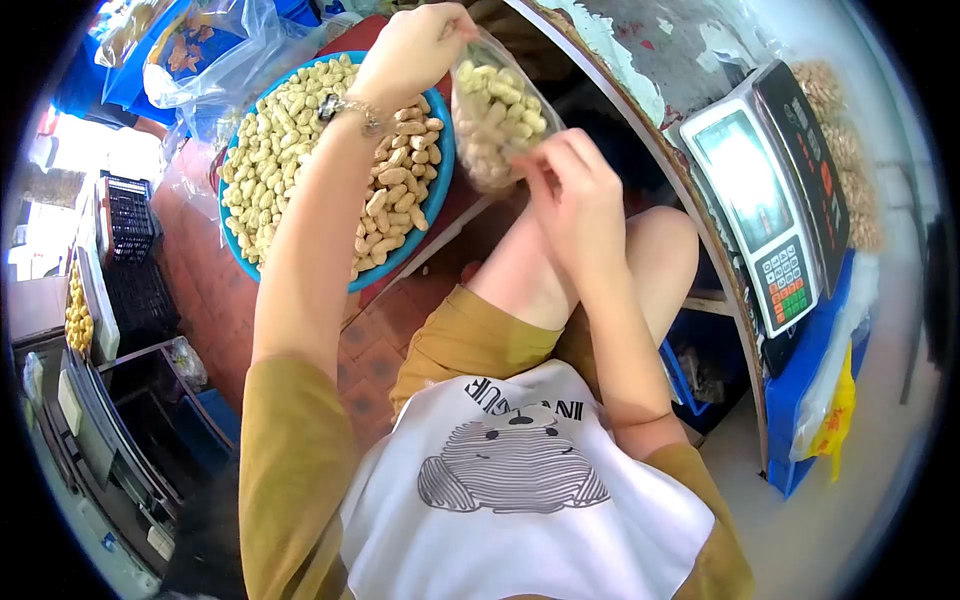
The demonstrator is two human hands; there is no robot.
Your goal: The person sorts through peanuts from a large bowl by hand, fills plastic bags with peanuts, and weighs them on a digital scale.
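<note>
1. Okay, so the thing being handled is a see-through plastic bag (495,115) with peanuts inside, paler ones near the top and browner ones lower down. It's up in front of the person's knees, just beside the blue basin (446,185).

2. Left hand (410,58) is at the bag's upper end, forearm reaching across over the basin. The fingers are curled in, with the tips pinching the plastic up top, probably because holding it high lets the nuts settle at the bottom.

3. Right hand (582,195) is lower, on the opposite side. Thumb and index look pressed together on the bag's edge, with the other fingers bent loosely behind. My guess is that the second grip steadies the loaded part. Fair warning, the contact spots are small and a bit blurry, so I can't tell whether the bag's mouth is open or closed.

4. Basin's full of loose peanuts (290,150), pale on the far side and tan nearer the bag. Having it at the left knee seems handy, since the nuts are within easy reach.

5. Over on the right there's a digital scale (750,185), its display washed out by glare, with more bagged peanuts (845,160) behind it. Looks placed so the keypad's reachable from where the person sits.
</note>
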